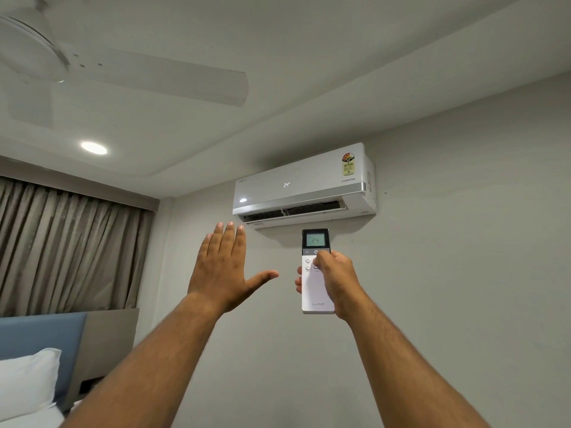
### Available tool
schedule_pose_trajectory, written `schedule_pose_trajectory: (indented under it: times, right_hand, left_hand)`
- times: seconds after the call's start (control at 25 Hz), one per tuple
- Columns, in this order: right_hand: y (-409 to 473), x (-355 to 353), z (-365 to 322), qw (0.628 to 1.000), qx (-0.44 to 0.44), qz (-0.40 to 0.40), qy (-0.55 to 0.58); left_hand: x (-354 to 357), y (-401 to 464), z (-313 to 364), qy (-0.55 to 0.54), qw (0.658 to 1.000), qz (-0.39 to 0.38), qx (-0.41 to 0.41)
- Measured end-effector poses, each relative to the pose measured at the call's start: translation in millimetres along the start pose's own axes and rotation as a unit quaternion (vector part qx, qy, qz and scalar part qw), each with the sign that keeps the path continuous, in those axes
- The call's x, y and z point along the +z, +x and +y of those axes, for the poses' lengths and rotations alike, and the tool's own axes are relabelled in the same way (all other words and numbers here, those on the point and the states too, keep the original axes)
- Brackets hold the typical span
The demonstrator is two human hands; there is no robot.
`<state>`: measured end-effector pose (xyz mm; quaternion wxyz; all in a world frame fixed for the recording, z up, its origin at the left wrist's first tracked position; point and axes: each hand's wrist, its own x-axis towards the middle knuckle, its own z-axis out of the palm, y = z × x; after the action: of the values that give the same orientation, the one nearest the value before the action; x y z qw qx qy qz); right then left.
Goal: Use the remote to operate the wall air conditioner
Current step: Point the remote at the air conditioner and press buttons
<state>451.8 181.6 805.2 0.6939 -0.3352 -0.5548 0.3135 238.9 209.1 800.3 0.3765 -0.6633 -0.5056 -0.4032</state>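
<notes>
A white wall air conditioner (pixel 304 183) hangs high on the wall, its front showing 24 and its lower flap open. My right hand (pixel 335 278) grips a white remote (pixel 315 291) upright just below the unit, thumb resting on the buttons under the power key. The remote's lit screen reads 24. My left hand (pixel 224 270) is raised flat to the left of the remote, fingers together and stretched upward, thumb out, palm toward the unit's outlet, holding nothing.
A white ceiling fan (pixel 123 72) spreads across the upper left, with a lit ceiling spot (pixel 94 147) beneath it. Beige curtains (pixel 68 242) cover the left wall. A blue headboard (pixel 40 341) and white pillow (pixel 26 381) sit at lower left.
</notes>
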Motion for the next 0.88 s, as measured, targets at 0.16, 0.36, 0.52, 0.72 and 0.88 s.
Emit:
schedule_pose_trajectory:
  times: [0.16, 0.36, 0.52, 0.72, 0.88]
  right_hand:
    - [-0.5, 2.1, 0.4, 1.0, 0.0, -0.001, -0.001]
    - [-0.6, 4.8, 0.4, 1.0, 0.004, -0.007, 0.0]
    - [-1.7, 6.1, 0.5, 1.0, 0.006, -0.011, 0.003]
    - [0.0, 5.4, 0.5, 1.0, 0.001, -0.008, 0.004]
    - [1.3, 4.7, 0.7, 1.0, 0.003, -0.007, 0.009]
  left_hand:
    - [-3.1, 1.2, -1.8, 0.005, 1.0, 0.002, -0.001]
    - [-7.5, 2.2, -3.0, 0.001, 1.0, 0.007, -0.004]
    - [-6.9, 0.1, -3.8, 0.002, 1.0, -0.002, -0.003]
    - [-7.8, 1.4, -2.2, 0.004, 1.0, -0.002, -0.003]
    - [-10.3, 3.8, 1.0, 0.002, 1.0, 0.004, 0.005]
